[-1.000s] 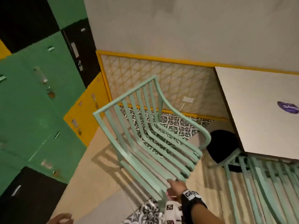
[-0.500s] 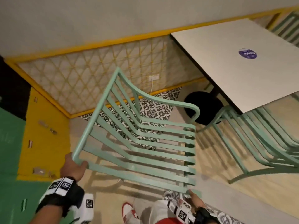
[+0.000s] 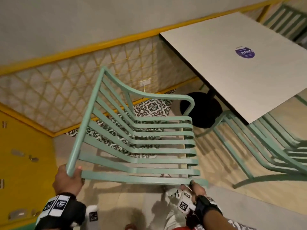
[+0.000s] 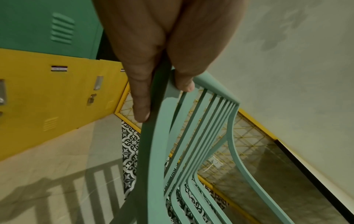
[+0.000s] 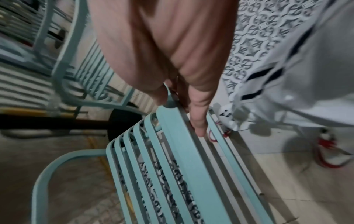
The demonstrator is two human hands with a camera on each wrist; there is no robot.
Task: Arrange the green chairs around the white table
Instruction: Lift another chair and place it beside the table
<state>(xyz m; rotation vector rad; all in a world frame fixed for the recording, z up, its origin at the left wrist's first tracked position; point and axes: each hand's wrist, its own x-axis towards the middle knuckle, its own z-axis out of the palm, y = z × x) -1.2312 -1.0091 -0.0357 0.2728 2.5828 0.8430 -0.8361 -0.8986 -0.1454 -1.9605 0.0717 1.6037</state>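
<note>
We see the left hand (image 3: 67,177) curled round the near corner of the top rail of the green chair (image 3: 132,138), thumb over the rail and fingers (image 4: 140,97) along the underside, while the right hand (image 3: 195,188) grips the nearest seat slat at its front end, one finger (image 5: 198,119) hooked into the gap beside it. The chair hangs tilted in the air between both hands, beside the near-left corner of the white worktop (image 3: 240,75) and above the patterned floor tiles (image 3: 151,107). We judge two risks: the curved armrest (image 3: 186,99) may strike the worktop edge or the black pedestal base (image 3: 201,110) if swung right too early, and the legs may snag the second chair (image 3: 274,146) already tucked under. The chair is pale mint, slatted, seemingly rigid metal, with no visible damage.
</note>
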